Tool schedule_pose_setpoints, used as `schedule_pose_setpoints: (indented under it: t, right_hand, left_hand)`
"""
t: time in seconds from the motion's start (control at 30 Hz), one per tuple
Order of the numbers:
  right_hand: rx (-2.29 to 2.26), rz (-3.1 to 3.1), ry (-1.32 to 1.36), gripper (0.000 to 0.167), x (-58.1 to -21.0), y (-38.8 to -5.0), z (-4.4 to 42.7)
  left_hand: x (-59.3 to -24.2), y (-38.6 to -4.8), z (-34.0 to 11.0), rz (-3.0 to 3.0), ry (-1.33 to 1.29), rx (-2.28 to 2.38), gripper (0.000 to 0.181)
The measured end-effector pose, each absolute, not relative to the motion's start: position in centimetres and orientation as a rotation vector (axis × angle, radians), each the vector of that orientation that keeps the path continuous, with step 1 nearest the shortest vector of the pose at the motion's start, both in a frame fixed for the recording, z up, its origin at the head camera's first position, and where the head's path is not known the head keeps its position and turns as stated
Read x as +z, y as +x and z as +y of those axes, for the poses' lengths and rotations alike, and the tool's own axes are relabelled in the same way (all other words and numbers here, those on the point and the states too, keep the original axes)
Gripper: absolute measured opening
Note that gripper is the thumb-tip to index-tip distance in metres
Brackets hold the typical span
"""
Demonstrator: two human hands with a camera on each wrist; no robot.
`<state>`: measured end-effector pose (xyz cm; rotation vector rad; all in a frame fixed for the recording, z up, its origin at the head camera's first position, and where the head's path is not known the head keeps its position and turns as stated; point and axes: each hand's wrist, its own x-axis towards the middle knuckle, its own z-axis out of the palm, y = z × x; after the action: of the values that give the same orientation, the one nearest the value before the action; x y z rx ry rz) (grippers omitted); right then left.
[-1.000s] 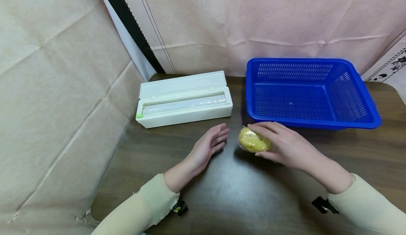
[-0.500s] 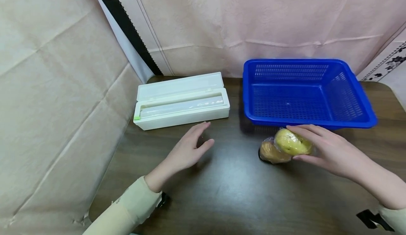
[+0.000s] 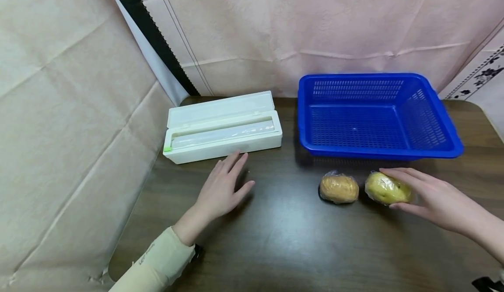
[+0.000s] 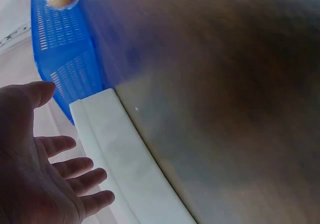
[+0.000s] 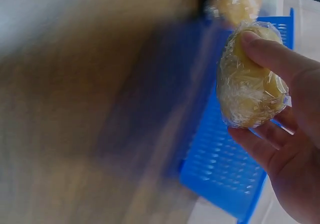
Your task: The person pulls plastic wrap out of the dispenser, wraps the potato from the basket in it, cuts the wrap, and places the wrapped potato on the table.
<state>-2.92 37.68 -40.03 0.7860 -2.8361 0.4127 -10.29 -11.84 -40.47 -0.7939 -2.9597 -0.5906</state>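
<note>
My right hand [image 3: 437, 200] holds a yellow potato [image 3: 387, 189] in cling film, thumb on one side and fingers on the other. The right wrist view shows the crinkled film round this potato [image 5: 250, 83]. Just left of it a browner, oblong film-wrapped item [image 3: 339, 188] lies on the table, with a dark edge at its base; its exact kind I cannot tell. My left hand [image 3: 218, 189] hovers over the table with fingers spread and nothing in them. It is nearest to a white cling film box [image 3: 224, 147], whose lid stands open and shows the roll inside.
A blue plastic basket [image 3: 362, 152] with slotted walls stands behind the two wrapped items. The dark wooden table [image 3: 283, 239] runs up to a pale cloth [image 3: 334, 20] hanging at the back, and another cloth [image 3: 71, 130] hangs at the left.
My right hand has moved right with the potato, away from the brown wrapped item, which was hidden at first and now lies apart from it. My left hand has drawn left and spread its fingers.
</note>
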Motion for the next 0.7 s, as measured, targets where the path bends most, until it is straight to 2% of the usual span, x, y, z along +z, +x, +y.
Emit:
schedule_pose_setpoints:
  t: [0.27,0.53,0.7]
  right_hand:
    - [0.484,-2.848,0.790,0.092,-42.7,-2.7,37.9]
    - [0.515,-2.960,0.702,0.101,-42.9,-2.1,37.4]
    - [0.483,-3.021,0.615,0.089,-41.3,-1.3,37.5]
  left_hand:
    - [-41.4,-9.9,-12.5,-2.944,-0.774,-0.477,0.073]
    - [-42.4,-9.5,-13.3,-2.954,-0.718,-0.389,0.077]
    - [-41.6,-9.2,-14.2,-2.984,-0.684,-0.343,0.077]
